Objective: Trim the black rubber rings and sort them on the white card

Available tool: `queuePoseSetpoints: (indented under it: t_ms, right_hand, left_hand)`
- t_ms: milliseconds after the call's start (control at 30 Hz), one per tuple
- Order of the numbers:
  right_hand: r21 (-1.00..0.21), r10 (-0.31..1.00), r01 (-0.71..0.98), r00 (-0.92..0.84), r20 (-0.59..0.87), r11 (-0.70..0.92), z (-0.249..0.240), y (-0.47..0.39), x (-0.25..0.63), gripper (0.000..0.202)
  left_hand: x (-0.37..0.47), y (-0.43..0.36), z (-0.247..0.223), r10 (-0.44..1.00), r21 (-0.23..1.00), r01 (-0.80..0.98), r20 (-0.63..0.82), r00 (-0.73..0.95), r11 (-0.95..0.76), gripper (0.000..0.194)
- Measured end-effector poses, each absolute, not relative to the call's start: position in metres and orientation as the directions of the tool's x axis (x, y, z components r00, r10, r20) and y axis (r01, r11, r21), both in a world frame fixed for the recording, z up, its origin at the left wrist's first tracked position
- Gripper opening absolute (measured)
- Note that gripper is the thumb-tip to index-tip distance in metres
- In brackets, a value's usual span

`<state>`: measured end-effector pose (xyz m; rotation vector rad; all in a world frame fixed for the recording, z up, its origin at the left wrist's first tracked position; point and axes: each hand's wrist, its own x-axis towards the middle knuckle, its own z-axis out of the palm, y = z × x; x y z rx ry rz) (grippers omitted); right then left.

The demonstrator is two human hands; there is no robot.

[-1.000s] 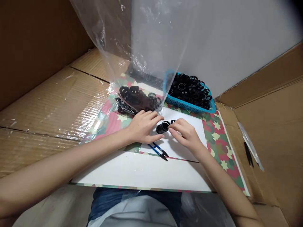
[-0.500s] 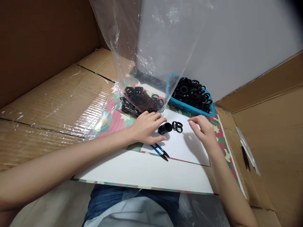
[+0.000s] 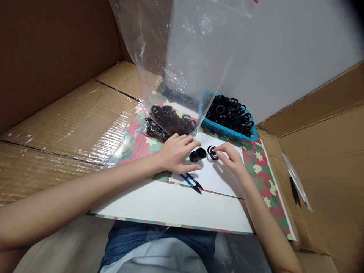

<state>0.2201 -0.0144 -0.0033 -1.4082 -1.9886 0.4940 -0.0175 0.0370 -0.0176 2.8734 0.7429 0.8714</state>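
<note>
A short black cylinder, like a stack of rings, lies on the white sheet between the thumb and fingers of my left hand. That hand is spread, with a gap visible on the thumb side of the cylinder. Just right of the cylinder are loose black rings. The thumb and forefinger of my right hand are pinched together at these rings, apparently on one of them. Blue-handled snips lie below my left hand, their handles partly under it.
Behind my hands, a clear plastic bag holds black rings. A blue basket full of black rings stands at the back right. Black tweezers lie on the cardboard at the right. Cardboard walls rise on both sides.
My right hand has moved left and down to the loose rings, and its fingers have closed there. My left hand has hardly moved.
</note>
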Motion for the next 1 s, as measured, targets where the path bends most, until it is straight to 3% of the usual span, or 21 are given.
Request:
queuePoseSetpoints:
  t_ms: [100,233,800,1000]
  right_hand:
    - [-0.777,0.923,0.501,-0.156,0.352,0.381,0.005,-0.020,0.221,0.017]
    - [-0.835,0.903,0.344,-0.169,0.394,0.429,0.010,-0.024,0.211,0.019]
    - [-0.766,0.823,0.326,-0.351,0.446,0.554,0.017,-0.033,0.190,0.014]
    - [-0.752,0.810,0.317,-0.335,0.481,0.578,0.017,-0.035,0.190,0.014]
  left_hand:
    - [-0.017,0.033,-0.013,0.456,0.226,0.408,0.603,0.654,-0.885,0.056]
    - [-0.015,0.024,-0.005,0.425,0.264,0.345,0.694,0.581,-0.901,0.046]
    - [-0.014,0.019,-0.002,0.373,0.254,0.290,0.775,0.510,-0.923,0.030]
    - [-0.014,0.017,0.004,0.421,0.351,0.234,0.732,0.536,-0.907,0.034]
